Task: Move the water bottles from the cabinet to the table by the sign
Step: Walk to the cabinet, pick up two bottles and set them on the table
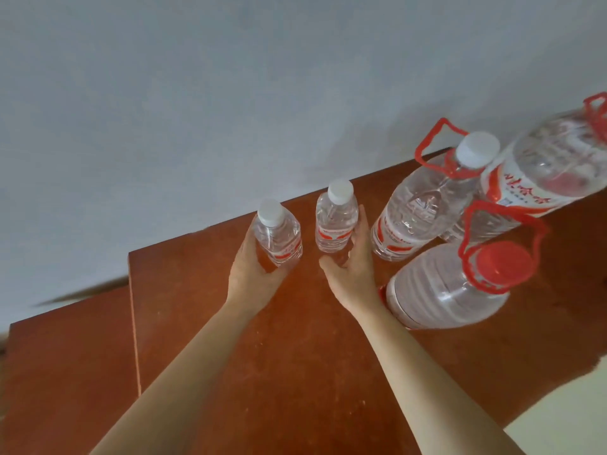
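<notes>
Two bare arms reach up from the bottom edge over a reddish-brown cabinet [295, 339] top that stands against a pale grey wall [197, 93].

The left hand [253, 267] is wrapped around the lower part of a small bottle [279, 238] with a white cap and a red label. Its fingers are clamped on that bottle, thumb on the near side, and the bottle tilts a little toward 11 o'clock.

The right hand [353, 267] cups a second small bottle [335, 221], which stands upright just beside the first, at its 2 o'clock. The fingers [360, 224] run up the bottle's right side and the thumb curls in below its base, so the hand is closed loosely on it; whether the thumb presses the plastic I cannot tell.

At 3 o'clock of the right hand stand three big jugs. The nearest jug [443, 290] has a red cap and a red carry handle and sits touching the right wrist. Behind it, at its 11 o'clock, is a jug [423, 208] with a white cap and a red handle. The third jug [551, 165], at 1 o'clock, carries a red-and-white label with printed characters and reaches the right edge of the view; its cap is cut off.

A lower reddish surface [65, 372] adjoins the cabinet at 9 o'clock, and a cream floor patch [565, 415] shows at 4 o'clock.
</notes>
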The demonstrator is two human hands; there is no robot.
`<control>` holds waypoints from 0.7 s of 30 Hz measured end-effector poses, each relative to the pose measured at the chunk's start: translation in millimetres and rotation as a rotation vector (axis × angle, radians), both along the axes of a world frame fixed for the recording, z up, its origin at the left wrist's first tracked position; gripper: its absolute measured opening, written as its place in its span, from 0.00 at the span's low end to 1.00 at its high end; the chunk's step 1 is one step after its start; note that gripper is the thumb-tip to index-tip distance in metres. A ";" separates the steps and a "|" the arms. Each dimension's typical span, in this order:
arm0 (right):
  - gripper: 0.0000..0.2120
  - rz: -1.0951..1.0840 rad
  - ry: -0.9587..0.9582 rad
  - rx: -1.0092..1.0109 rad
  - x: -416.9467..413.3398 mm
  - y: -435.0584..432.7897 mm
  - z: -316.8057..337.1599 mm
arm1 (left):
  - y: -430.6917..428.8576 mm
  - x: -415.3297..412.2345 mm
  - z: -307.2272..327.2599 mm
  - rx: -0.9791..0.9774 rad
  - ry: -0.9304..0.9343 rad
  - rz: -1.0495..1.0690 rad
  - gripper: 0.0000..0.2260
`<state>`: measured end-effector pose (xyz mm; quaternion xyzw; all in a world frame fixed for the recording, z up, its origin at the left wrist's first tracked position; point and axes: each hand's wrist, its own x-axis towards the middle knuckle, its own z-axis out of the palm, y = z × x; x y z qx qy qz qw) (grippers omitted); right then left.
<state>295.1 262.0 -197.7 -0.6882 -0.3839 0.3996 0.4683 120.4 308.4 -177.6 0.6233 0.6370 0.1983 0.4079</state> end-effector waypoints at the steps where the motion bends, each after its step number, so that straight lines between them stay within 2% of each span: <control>1: 0.51 -0.002 0.015 0.005 -0.6 5.0 -3.8 | 2.5 2.2 -3.4 -0.003 -0.012 0.019 0.39; 4: 0.48 -0.020 0.001 0.055 -3.2 16.4 -10.2 | -6.1 3.7 -11.7 0.022 -0.022 0.055 0.35; 8: 0.35 -0.015 -0.110 0.100 2.5 18.8 -19.0 | -34.3 -11.3 -15.0 0.029 -0.051 0.113 0.32; 11: 0.38 -0.057 -0.165 0.080 -1.6 3.9 -17.6 | -60.1 -29.5 -13.1 0.019 -0.057 0.176 0.30; 15: 0.41 -0.114 -0.259 0.194 -15.2 -12.9 -15.2 | -92.3 -47.4 -15.7 -0.014 -0.078 0.289 0.29; 17: 0.39 -0.100 -0.261 0.211 -21.2 -24.2 -14.5 | -105.0 -53.1 -17.2 -0.005 -0.100 0.332 0.31; 21: 0.37 -0.096 -0.263 0.201 -33.6 -69.1 -14.4 | -130.3 -58.8 -18.2 0.004 -0.126 0.390 0.29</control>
